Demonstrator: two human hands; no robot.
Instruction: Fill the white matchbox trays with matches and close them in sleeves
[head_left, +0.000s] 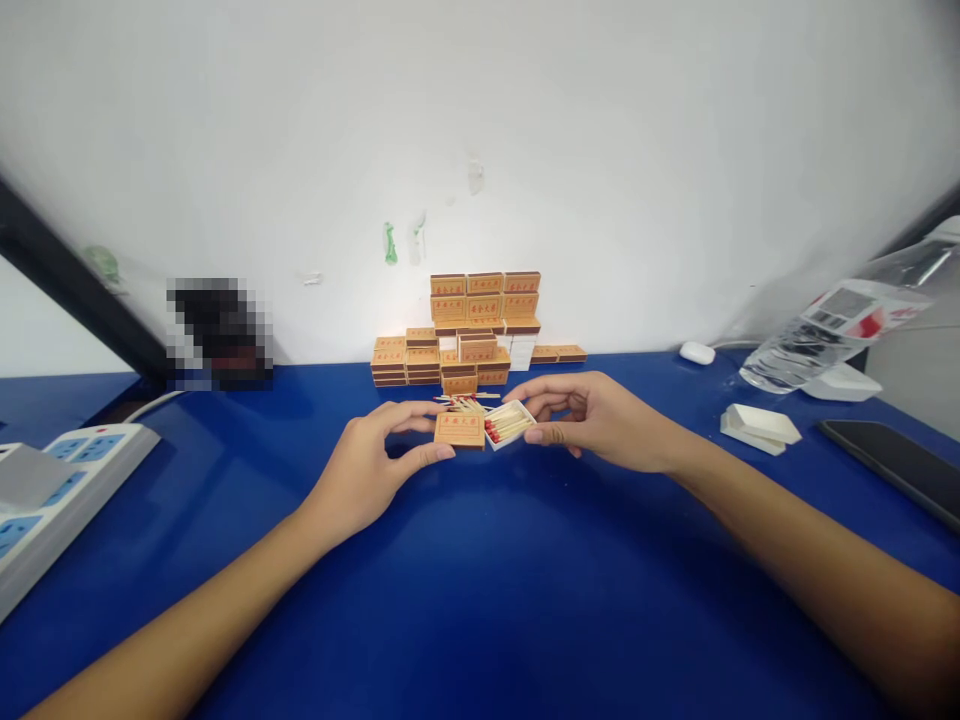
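Between thumb and fingers, my left hand (375, 455) grips an orange-brown matchbox sleeve (460, 430) with red print. My right hand (585, 420) holds a white matchbox tray (514, 437) by its right end. Red-tipped matches lie side by side in that tray, whose left end is close to the sleeve's right end; whether they touch I cannot tell. Just behind the sleeve is a loose heap of matches (469, 404), partly hidden by it. Farther back, several matchboxes (484, 306) are stacked against the wall, with a lower stack (390, 362) to their left.
A power strip (90, 460) lies at the left. On the right are a leaning water bottle (832, 320), a white earphone case (697, 352), white empty-looking trays (761, 428) and a dark phone (892, 465). The white wall (637, 180) borders the blue table (480, 600) at the back.
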